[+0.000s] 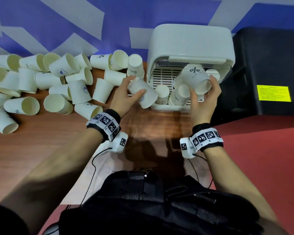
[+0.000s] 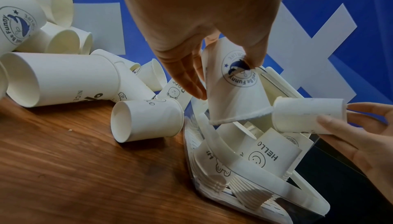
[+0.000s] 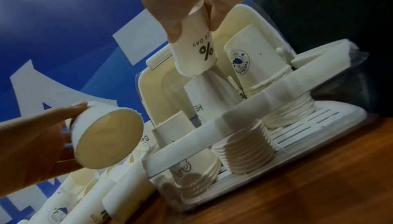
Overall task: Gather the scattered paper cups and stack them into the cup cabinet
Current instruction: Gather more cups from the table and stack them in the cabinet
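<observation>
My left hand [image 1: 134,86] grips a white paper cup with a blue whale logo [image 1: 143,95] just left of the cup cabinet's [image 1: 190,41] open front. In the left wrist view that hand [image 2: 225,78] pinches the whale cup [image 2: 234,89], mouth down. My right hand [image 1: 203,86] holds a "%" cup [image 1: 196,77] inside the opening, its mouth towards me. In the right wrist view this hand [image 3: 193,31] holds the "%" cup [image 3: 197,56] base-down, close over the middle stack [image 3: 242,152]. Upside-down stacks [image 1: 162,92] fill the cabinet rack.
Several loose cups [image 1: 58,82] lie scattered on the wooden table [image 1: 41,150], left of the cabinet against the blue-and-white wall. A black box [image 1: 270,70] with a yellow label [image 1: 272,93] stands right of the cabinet. A red surface [image 1: 261,158] lies at the near right.
</observation>
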Tool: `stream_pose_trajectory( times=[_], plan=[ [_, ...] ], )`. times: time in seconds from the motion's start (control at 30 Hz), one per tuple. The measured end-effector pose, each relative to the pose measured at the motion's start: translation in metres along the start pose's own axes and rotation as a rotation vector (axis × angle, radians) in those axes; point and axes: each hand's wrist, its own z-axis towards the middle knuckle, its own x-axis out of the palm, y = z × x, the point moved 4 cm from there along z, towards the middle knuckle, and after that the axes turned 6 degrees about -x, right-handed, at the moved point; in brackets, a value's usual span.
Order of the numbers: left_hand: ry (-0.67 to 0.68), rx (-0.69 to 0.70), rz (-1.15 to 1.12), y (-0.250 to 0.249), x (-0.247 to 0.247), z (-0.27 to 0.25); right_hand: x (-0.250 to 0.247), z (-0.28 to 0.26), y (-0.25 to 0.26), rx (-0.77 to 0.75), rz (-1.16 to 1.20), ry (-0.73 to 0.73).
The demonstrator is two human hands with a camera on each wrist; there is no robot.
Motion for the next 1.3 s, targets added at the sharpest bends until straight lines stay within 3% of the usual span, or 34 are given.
stream_pose_trajectory(
  times=[0.2, 0.47, 0.8, 0.93, 1.13, 1.3],
  plan=[
    [-0.005, 0.012, 0.0, -0.001, 0.001, -0.001, 0.004, 0.02, -0.004, -0.038, -0.279, 0.061],
    [0.005, -0.003, 0.006, 0.006, 0.0, -0.002, 0.016, 0.03, -0.005, -0.047, -0.323, -0.024],
    [0.042, -0.04, -0.039, 0.014, 0.002, 0.0, 0.027, 0.045, -0.021, -0.253, -0.561, -0.039],
    [0.041, -0.05, -0.033, 0.015, 0.003, 0.001, 0.031, 0.05, -0.027, -0.241, -0.698, 0.054],
    [0.037, -0.034, -0.056, 0.011, 0.004, 0.0, 0.04, 0.051, -0.027, -0.145, -0.932, 0.346],
    [0.052, 0.006, -0.066, 0.001, 0.005, -0.004, 0.039, 0.053, -0.022, -0.109, -0.956, 0.492]
  ],
)
